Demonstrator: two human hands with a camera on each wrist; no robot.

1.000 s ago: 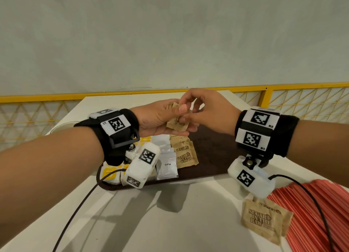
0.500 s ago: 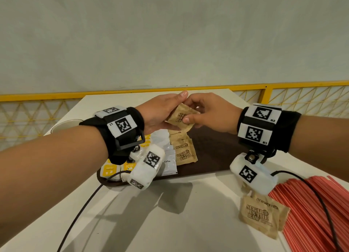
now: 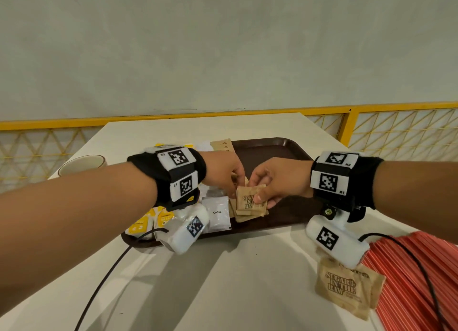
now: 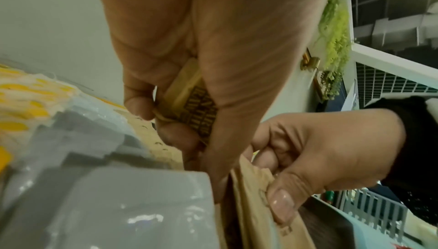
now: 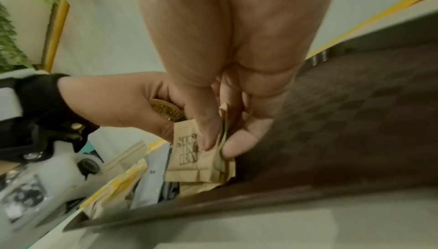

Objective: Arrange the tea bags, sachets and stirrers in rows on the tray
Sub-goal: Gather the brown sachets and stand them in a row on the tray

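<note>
Both hands meet low over the near part of the dark brown tray (image 3: 272, 149). My left hand (image 3: 234, 187) curls round a bent brown sugar sachet (image 4: 189, 101) held in its palm. My right hand (image 3: 257, 194) pinches a small stack of brown sugar sachets (image 5: 189, 152) between thumb and fingers, just above other brown sachets lying on the tray (image 3: 247, 216). White coffee sachets (image 3: 216, 214) and yellow tea bags (image 3: 148, 221) lie in rows to the left, partly hidden by my left wrist. Red stirrers (image 3: 409, 281) lie off the tray at the lower right.
Two loose brown sugar sachets (image 3: 347, 288) lie on the white table (image 3: 223, 281) beside the stirrers. A pale cup (image 3: 81, 164) stands at the table's left edge. Black cables trail from both wrists. A yellow railing (image 3: 347, 122) runs behind the table.
Both hands have come down from above the tray's far side to its near part, still holding brown sachets. The right hand's sachets now hang just over those lying on the tray.
</note>
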